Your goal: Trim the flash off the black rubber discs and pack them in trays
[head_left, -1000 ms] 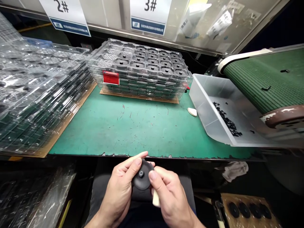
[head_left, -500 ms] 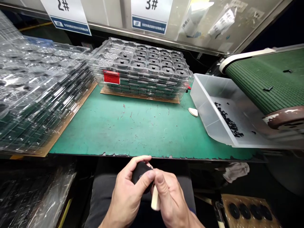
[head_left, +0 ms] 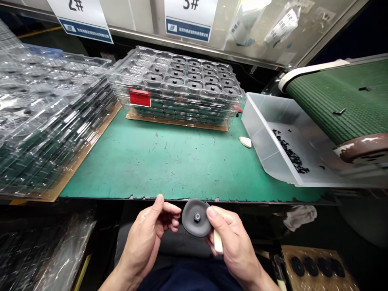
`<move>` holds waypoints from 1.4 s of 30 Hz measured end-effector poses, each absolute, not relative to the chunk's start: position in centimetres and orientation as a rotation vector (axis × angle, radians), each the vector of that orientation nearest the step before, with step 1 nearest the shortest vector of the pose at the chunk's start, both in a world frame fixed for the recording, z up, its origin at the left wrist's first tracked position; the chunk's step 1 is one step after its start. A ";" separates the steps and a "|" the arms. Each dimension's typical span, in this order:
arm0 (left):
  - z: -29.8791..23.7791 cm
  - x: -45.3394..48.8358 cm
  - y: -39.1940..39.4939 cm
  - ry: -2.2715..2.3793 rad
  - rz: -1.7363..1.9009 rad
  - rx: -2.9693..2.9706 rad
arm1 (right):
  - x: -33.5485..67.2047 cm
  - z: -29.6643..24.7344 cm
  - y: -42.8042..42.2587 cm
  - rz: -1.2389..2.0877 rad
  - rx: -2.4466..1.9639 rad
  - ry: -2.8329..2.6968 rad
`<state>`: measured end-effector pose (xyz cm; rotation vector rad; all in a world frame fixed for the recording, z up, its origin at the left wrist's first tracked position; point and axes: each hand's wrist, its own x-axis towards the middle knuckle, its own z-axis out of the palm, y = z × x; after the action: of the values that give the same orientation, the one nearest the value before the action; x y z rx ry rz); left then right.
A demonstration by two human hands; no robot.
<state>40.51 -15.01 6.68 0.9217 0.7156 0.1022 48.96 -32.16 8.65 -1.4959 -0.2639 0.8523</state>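
Observation:
Over my lap, just below the table's front edge, a round black disc [head_left: 190, 225] with a small stud at its centre faces up. My right hand [head_left: 235, 238] pinches its right edge between thumb and fingers. A cream-coloured stick-like piece [head_left: 218, 242] also lies in that hand, under the thumb, its rear end hidden. My left hand [head_left: 148, 230] is just left of the disc, its fingers loosely curled and apart, with nothing in them; the fingertips come close to the disc's rim.
A stack of clear trays [head_left: 182, 97] with black discs stands at the back of the green table [head_left: 169, 161]; more trays [head_left: 51, 121] are at left. At right are a translucent bin [head_left: 263, 141] with small black parts, a white wedge [head_left: 245, 142] and a green conveyor [head_left: 333, 101].
My left hand has let go of the disc and moved left. The disc has turned, showing its face with the stud, and is now in my right hand alone.

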 end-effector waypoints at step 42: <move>6.8 39.6 -14.6 0.594 -0.015 1.108 | 49.5 9.0 -32.2 0.841 -1.548 -0.232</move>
<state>39.57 -14.61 6.76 1.1083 0.5942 -0.0154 49.48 -32.18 9.02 -1.5481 -0.2322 0.8408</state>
